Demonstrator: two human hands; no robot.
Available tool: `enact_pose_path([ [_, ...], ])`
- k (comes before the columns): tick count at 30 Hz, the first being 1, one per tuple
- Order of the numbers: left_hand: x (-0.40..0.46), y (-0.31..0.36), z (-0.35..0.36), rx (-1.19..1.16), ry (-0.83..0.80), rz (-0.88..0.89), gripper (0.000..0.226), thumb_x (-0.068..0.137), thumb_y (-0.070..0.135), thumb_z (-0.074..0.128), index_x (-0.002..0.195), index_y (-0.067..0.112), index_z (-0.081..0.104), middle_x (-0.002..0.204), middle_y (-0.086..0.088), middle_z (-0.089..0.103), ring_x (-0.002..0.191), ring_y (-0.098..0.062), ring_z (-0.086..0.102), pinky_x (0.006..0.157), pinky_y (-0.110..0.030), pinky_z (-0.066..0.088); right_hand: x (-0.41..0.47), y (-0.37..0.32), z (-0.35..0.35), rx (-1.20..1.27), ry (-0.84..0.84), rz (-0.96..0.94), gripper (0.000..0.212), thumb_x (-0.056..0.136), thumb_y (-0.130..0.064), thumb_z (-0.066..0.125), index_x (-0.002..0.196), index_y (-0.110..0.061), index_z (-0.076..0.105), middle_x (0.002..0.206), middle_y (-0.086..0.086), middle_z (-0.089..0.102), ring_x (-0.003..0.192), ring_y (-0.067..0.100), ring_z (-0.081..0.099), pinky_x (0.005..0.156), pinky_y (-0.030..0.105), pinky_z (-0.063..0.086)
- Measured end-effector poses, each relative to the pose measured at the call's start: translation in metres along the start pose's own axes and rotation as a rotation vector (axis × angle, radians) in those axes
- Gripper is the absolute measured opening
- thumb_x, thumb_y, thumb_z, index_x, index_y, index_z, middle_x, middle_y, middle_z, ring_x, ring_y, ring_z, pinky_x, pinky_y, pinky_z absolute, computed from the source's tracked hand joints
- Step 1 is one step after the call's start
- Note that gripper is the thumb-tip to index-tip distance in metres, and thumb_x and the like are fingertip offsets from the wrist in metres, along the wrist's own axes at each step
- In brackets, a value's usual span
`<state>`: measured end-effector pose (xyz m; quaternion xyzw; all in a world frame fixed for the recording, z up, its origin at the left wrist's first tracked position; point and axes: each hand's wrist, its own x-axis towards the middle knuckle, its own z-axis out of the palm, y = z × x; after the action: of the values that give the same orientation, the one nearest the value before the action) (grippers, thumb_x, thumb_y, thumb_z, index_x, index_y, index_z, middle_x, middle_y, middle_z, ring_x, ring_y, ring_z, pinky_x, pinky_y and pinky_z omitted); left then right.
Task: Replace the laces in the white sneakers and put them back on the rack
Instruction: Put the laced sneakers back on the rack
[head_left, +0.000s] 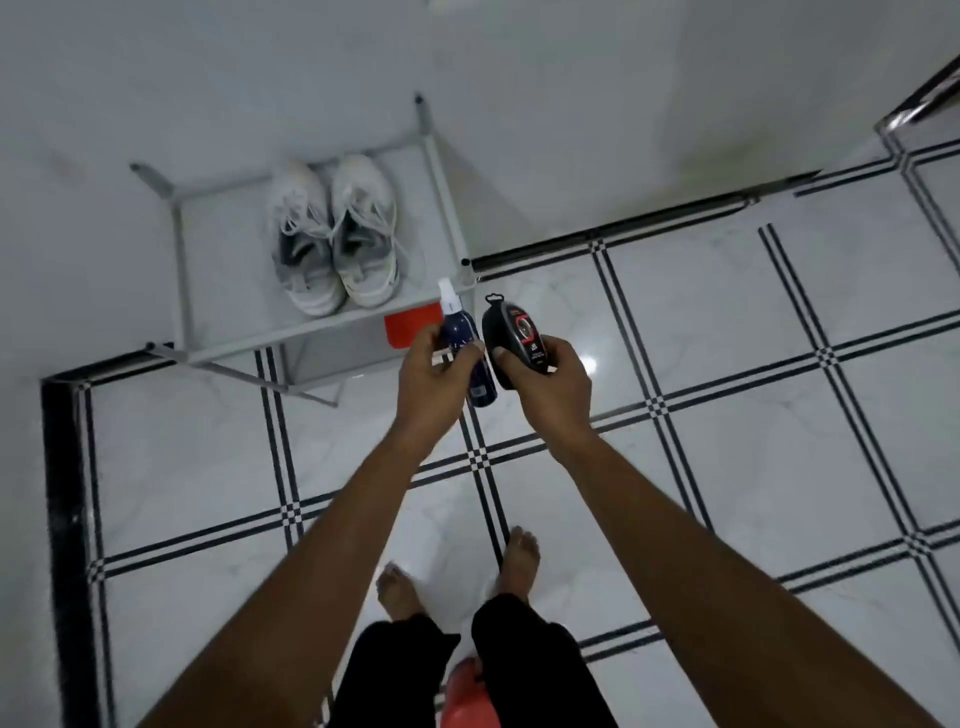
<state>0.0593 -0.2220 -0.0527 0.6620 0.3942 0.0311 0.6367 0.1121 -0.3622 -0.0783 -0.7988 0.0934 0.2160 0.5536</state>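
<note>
Person standing barefoot on tiled floor (727, 364), both arms stretched forward. Left hand (434, 371): fingers curled round dark blue spray bottle (470, 338) with white nozzle, held upright. Right hand (550, 384): fingers grasping black oval shoe-polish sponge (511, 332) with red label. Two items just beside each other. White sneakers (332, 234) sit side by side on top shelf of grey rack (249, 338) against wall, laces threaded. Red object (410, 322) partly visible on lower shelf.

Floor (727, 322): glossy white marble tiles, double black grid lines, black border strip (65, 493). Walls (208, 78) plain white. Glare spot (589, 362) on tile.
</note>
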Motion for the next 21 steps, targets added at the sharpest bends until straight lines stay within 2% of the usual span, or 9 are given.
enact_pose_path([
  [2, -0.023, 0.059, -0.007, -0.019, -0.017, 0.018, 0.032, 0.091, 0.031, 0.076, 0.121, 0.026, 0.065, 0.113, 0.006, 0.073, 0.098, -0.011, 0.074, 0.092, -0.044, 0.063, -0.021, -0.058, -0.019, 0.017, -0.006, -0.019, 0.045, 0.084, -0.047, 0.086, 0.119, -0.027, 0.066, 0.102, -0.017, 0.071, 0.094, -0.001, 0.068, 0.093, 0.030, 0.059],
  [5, -0.041, 0.129, -0.011, -0.003, -0.025, 0.113, 0.038, 0.087, 0.038, 0.077, 0.122, 0.030, 0.064, 0.116, 0.007, 0.071, 0.097, -0.015, 0.075, 0.088, -0.046, 0.064, -0.033, -0.129, -0.040, 0.001, -0.015, -0.060, 0.046, 0.082, -0.051, 0.085, 0.117, -0.028, 0.065, 0.101, -0.015, 0.073, 0.094, 0.002, 0.070, 0.093, 0.034, 0.060],
  [7, -0.042, 0.167, -0.015, 0.025, -0.014, 0.210, 0.037, 0.090, 0.038, 0.077, 0.123, 0.030, 0.063, 0.119, 0.007, 0.069, 0.097, -0.007, 0.073, 0.085, -0.033, 0.064, -0.030, -0.170, -0.046, 0.006, -0.016, -0.095, 0.045, 0.081, -0.054, 0.085, 0.114, -0.029, 0.067, 0.099, -0.016, 0.074, 0.090, -0.002, 0.070, 0.090, 0.030, 0.059],
  [9, -0.029, 0.198, -0.017, 0.064, 0.014, 0.309, 0.035, 0.093, 0.031, 0.076, 0.125, 0.025, 0.063, 0.120, 0.007, 0.068, 0.097, 0.000, 0.067, 0.076, -0.012, 0.055, -0.017, -0.201, -0.050, 0.008, -0.005, -0.147, 0.043, 0.081, -0.054, 0.086, 0.111, -0.031, 0.068, 0.097, -0.016, 0.074, 0.087, -0.005, 0.069, 0.085, 0.026, 0.057],
  [10, -0.023, 0.206, -0.018, 0.086, 0.035, 0.336, 0.034, 0.093, 0.029, 0.076, 0.125, 0.024, 0.063, 0.118, 0.009, 0.068, 0.097, 0.000, 0.066, 0.071, -0.008, 0.051, -0.013, -0.212, -0.051, 0.003, 0.005, -0.163, 0.042, 0.081, -0.054, 0.086, 0.111, -0.031, 0.068, 0.097, -0.016, 0.074, 0.088, -0.004, 0.069, 0.084, 0.026, 0.056],
  [12, 0.000, 0.227, -0.021, 0.133, 0.062, 0.392, 0.036, 0.090, 0.032, 0.077, 0.123, 0.027, 0.063, 0.114, 0.013, 0.068, 0.096, -0.002, 0.065, 0.069, -0.009, 0.048, 0.005, -0.234, -0.047, -0.002, 0.025, -0.207, 0.042, 0.082, -0.053, 0.085, 0.113, -0.030, 0.068, 0.099, -0.015, 0.074, 0.090, -0.002, 0.069, 0.085, 0.027, 0.057],
  [16, 0.056, 0.262, -0.026, 0.178, 0.069, 0.450, 0.040, 0.085, 0.032, 0.080, 0.121, 0.028, 0.063, 0.112, 0.016, 0.068, 0.098, -0.002, 0.066, 0.079, -0.022, 0.054, 0.046, -0.277, -0.036, 0.005, 0.050, -0.220, 0.047, 0.080, -0.055, 0.084, 0.116, -0.030, 0.068, 0.101, -0.016, 0.073, 0.095, 0.003, 0.070, 0.087, 0.029, 0.057],
  [21, 0.125, 0.300, -0.020, 0.241, 0.069, 0.482, 0.037, 0.082, 0.033, 0.082, 0.114, 0.032, 0.062, 0.107, 0.020, 0.067, 0.095, -0.005, 0.070, 0.082, -0.027, 0.059, 0.107, -0.320, -0.022, 0.004, 0.062, -0.185, 0.031, 0.086, -0.040, 0.079, 0.111, -0.027, 0.065, 0.096, -0.011, 0.071, 0.086, 0.006, 0.069, 0.072, 0.023, 0.053],
])
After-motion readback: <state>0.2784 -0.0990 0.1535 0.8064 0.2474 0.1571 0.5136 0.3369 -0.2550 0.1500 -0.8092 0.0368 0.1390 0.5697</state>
